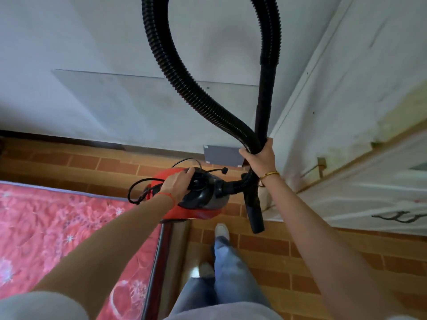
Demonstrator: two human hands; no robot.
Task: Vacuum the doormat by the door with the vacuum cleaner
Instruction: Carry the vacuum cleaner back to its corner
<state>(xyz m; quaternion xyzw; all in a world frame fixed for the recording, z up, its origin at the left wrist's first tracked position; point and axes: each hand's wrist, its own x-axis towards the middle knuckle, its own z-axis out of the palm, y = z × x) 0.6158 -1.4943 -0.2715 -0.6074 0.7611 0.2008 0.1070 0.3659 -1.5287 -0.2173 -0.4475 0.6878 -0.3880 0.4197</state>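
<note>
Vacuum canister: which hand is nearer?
Left. The left hand rests on top of the red vacuum canister, at its black handle. The right hand is up and to the right of it, gripping the hose and wand together.

No text, label, brand, number or sign was legible anywhere, including on the red and black canister vacuum cleaner (pixel 198 199).

Brick floor (pixel 265 245) (perhaps tiled), mattress (pixel 57 227)
</note>
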